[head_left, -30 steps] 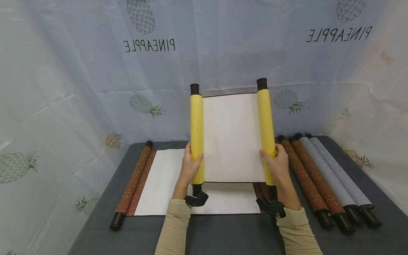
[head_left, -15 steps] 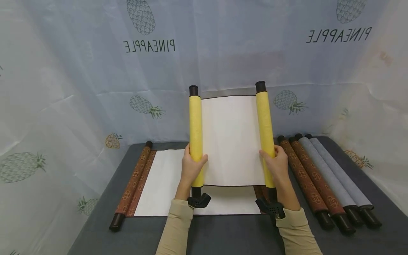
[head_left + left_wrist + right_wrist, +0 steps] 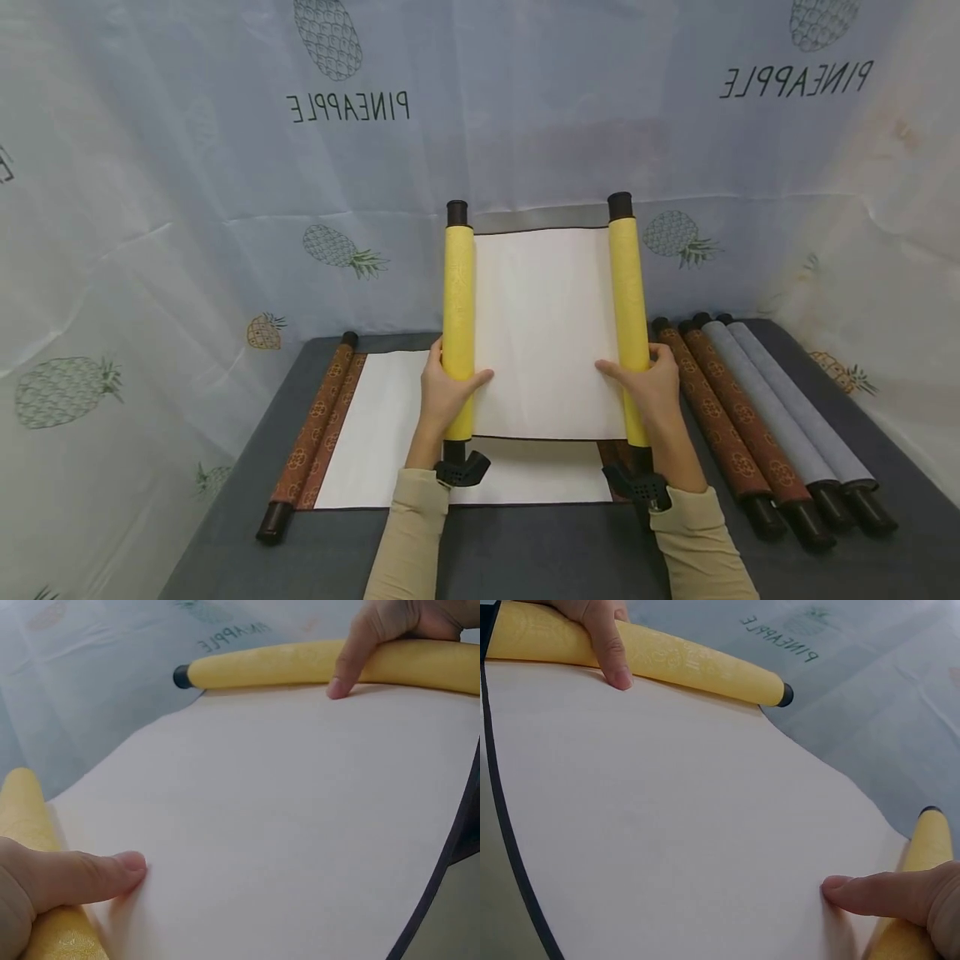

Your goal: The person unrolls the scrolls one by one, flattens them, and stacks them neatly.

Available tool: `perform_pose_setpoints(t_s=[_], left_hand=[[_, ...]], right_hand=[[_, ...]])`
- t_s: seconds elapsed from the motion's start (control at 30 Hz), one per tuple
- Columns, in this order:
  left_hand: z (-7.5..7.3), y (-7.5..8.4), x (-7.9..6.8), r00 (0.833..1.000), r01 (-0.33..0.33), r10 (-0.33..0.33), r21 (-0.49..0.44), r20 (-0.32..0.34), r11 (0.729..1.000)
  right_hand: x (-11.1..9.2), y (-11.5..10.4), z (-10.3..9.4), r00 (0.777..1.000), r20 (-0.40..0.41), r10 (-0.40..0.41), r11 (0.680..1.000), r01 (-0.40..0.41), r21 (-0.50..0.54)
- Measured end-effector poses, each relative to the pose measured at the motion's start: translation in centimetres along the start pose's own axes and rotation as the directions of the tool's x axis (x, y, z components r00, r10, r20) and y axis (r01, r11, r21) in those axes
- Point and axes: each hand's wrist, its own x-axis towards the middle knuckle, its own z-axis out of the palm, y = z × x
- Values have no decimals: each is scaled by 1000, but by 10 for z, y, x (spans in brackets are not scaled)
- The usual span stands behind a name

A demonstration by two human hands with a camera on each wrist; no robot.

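Note:
A yellow scroll with black knobs is held upright in the air, part unrolled, its blank white paper (image 3: 543, 333) facing me. My left hand (image 3: 444, 392) grips the left yellow roll (image 3: 459, 292), thumb reaching over onto the paper. Around the right yellow roll (image 3: 628, 292) my right hand (image 3: 651, 387) is wrapped, its thumb also lying on the white sheet. Both wrist views show the thumbs on the paper beside the rolls; the other fingers are mostly hidden behind. Below, a brown-patterned scroll (image 3: 375, 433) lies spread on the table, partly covered by the held one.
On the dark grey table (image 3: 540, 550), two closed brown scrolls (image 3: 720, 408) and two grey scrolls (image 3: 802, 400) lie side by side at the right. A pale curtain (image 3: 540, 150) with pineapple prints hangs behind and at both sides.
The held scroll has come down slightly. Both thumbs have stretched further inward over the paper, and the right roll has shifted a little to the right since half a second ago.

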Motion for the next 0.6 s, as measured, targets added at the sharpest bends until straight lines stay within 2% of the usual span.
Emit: perform_pose_setpoints(t_s=[0.2,0.6], left_hand=[[-4,-4,3,1000,-12,12,-22,-3,1000],[-8,-4,4,999,33,-32,-28,34,999]], right_hand=[[1,0,-2,1000,3,-19,999,19,-46],[3,1,-5,999,-9,-38,999,37,-35]])
